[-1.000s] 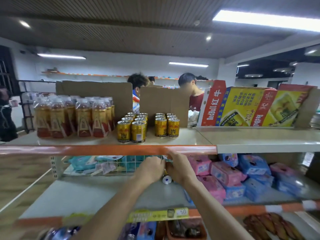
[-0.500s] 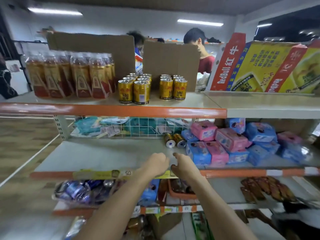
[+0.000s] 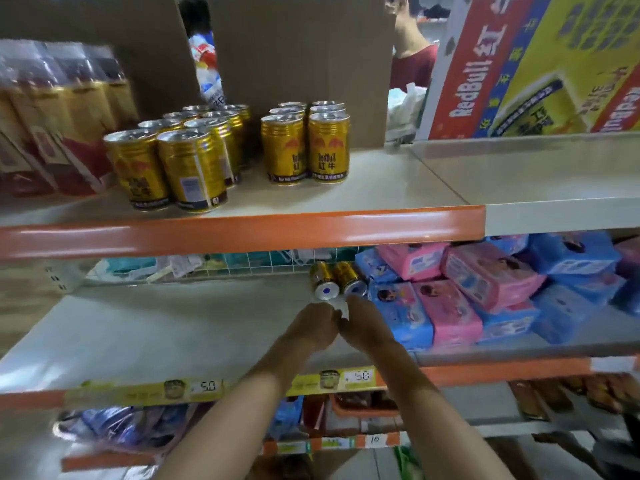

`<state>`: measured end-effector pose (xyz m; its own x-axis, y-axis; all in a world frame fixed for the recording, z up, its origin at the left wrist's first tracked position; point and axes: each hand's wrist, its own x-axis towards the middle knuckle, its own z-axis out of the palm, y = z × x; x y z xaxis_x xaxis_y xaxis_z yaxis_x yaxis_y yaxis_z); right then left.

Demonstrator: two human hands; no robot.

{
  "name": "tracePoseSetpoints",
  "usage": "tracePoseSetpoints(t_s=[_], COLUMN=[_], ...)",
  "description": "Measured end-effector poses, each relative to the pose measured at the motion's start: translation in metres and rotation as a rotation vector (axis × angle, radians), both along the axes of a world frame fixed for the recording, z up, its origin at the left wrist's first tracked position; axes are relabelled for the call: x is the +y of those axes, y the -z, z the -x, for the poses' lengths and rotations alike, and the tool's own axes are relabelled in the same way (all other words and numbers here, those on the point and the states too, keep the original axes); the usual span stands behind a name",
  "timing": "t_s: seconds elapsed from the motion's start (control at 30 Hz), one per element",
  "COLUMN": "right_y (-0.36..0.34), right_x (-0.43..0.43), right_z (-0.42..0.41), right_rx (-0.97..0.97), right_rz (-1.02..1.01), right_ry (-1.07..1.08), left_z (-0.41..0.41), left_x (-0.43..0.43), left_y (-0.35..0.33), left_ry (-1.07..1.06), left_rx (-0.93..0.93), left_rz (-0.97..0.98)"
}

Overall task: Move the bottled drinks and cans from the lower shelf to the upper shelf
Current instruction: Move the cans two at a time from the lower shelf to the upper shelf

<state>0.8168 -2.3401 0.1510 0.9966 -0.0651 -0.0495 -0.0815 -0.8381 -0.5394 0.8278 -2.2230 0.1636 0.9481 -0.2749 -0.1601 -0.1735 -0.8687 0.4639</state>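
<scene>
Down on the lower shelf (image 3: pixel 166 327), two gold cans (image 3: pixel 337 282) lie on their sides near the back. They touch each other, their silver ends face the camera, and they sit just beside a heap of pink and blue packs (image 3: pixel 464 292). Both arms reach in from below. The left hand (image 3: pixel 313 323) and the right hand (image 3: pixel 365 322) are close together, just in front of the cans. The left hand shows only its back, with the fingers curled under, so it is not clear whether it holds anything. The right hand's fingers stretch forward with the tip right at the end of the right-hand can, and they are not wrapped round it.

On the upper shelf (image 3: pixel 242 233), gold standing cans (image 3: pixel 304 147) are in two groups, one near the middle and one to its left. Bottled drinks (image 3: pixel 52 133) are blurred at the far left. Brown cardboard (image 3: pixel 294 46) stands behind the cans, and a red and yellow carton (image 3: pixel 536 64) leans at the right.
</scene>
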Motion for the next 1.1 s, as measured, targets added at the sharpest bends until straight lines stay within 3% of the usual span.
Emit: tracePoseSetpoints(t_s=[0.3, 0.5, 0.73, 0.9, 1.0, 1.1], right_y=[0.022, 0.052, 0.071, 0.053, 0.056, 0.05], right_x=[-0.005, -0.012, -0.017, -0.01, -0.007, 0.006], right_z=[-0.072, -0.104, -0.131, -0.146, -0.154, -0.155], right_rx=[-0.052, -0.16, -0.068, -0.087, -0.069, 0.0], right_rz=[0.043, 0.162, 0.349, 0.443, 0.474, 0.542], right_ry=[-0.016, -0.041, -0.103, -0.099, -0.048, -0.033], left_z=[-0.075, -0.126, -0.161, -0.17, -0.156, -0.143], left_x=[-0.021, -0.024, -0.025, -0.016, 0.009, 0.036], left_y=[0.015, 0.057, 0.1, 0.116, 0.092, 0.081], left_ry=[-0.081, -0.031, -0.042, -0.19, -0.049, -0.106], left_rx=[-0.025, -0.189, -0.102, -0.231, -0.229, -0.119], left_rz=[0.024, 0.051, 0.042, 0.437, 0.232, 0.086])
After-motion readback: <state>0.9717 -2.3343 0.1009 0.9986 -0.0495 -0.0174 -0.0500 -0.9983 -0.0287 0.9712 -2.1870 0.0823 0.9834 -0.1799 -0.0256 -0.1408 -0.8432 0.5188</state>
